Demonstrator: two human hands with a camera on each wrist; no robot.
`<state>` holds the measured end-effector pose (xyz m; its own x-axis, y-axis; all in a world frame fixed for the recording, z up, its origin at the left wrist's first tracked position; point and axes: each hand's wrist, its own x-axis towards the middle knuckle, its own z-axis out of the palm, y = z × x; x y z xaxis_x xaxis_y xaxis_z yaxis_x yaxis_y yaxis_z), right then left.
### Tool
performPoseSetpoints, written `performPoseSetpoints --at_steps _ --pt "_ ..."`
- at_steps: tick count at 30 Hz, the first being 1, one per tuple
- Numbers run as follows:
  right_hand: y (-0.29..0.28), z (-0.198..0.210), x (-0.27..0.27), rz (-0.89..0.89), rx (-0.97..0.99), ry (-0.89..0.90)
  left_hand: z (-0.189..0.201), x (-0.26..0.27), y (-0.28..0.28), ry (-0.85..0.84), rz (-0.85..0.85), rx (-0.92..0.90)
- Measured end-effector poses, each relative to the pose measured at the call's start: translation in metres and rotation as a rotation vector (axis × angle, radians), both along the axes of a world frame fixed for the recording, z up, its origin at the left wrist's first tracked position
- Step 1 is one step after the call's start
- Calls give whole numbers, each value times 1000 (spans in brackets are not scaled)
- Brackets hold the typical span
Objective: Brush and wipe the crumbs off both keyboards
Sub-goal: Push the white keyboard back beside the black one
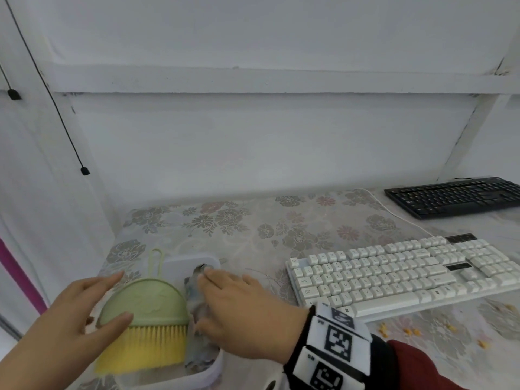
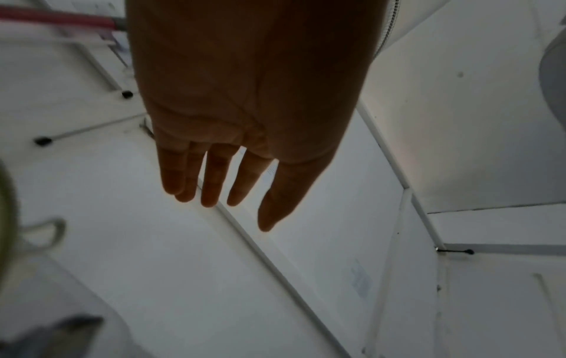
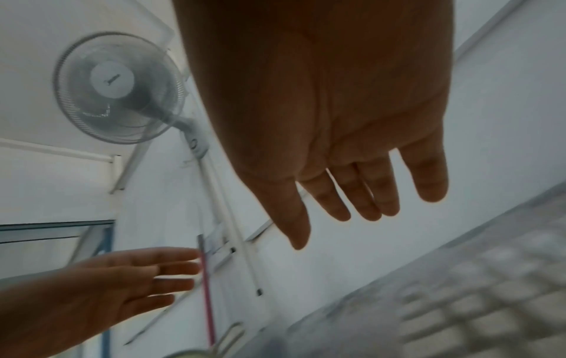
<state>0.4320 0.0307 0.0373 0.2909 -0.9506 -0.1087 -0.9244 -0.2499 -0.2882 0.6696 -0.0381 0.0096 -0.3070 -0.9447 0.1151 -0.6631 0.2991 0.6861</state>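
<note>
A green hand brush (image 1: 146, 305) with yellow bristles lies in a pale tray (image 1: 194, 261) at the front left, beside a crumpled grey cloth (image 1: 197, 311). My left hand (image 1: 73, 311) hovers open over the brush's left side, fingers straight (image 2: 214, 174). My right hand (image 1: 242, 308) is spread open over the cloth; the wrist view shows its fingers (image 3: 352, 193) straight and holding nothing. A white keyboard (image 1: 399, 274) lies to the right, and a black keyboard (image 1: 455, 197) sits further back at the right. Yellow crumbs (image 1: 410, 330) dot the cloth in front of the white keyboard.
The table (image 1: 253, 220) is covered with a floral cloth and stands against a white wall. A white cable (image 1: 394, 212) runs from the white keyboard toward the back. A black cord (image 1: 56, 108) hangs at the left. A wall fan (image 3: 119, 87) shows overhead in the right wrist view.
</note>
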Motion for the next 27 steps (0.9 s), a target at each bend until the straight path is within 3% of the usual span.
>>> performPoseSetpoints --at_steps 7,14,17,27 --pt "38 24 -103 -171 6 -146 41 -57 31 37 -94 -135" --pt "87 23 -242 -515 31 -146 50 -153 58 518 -226 91" --pt "109 24 -297 -618 45 -135 45 -190 65 601 -232 195" --pt "151 26 -404 -775 250 -189 4 -255 82 230 -227 448"
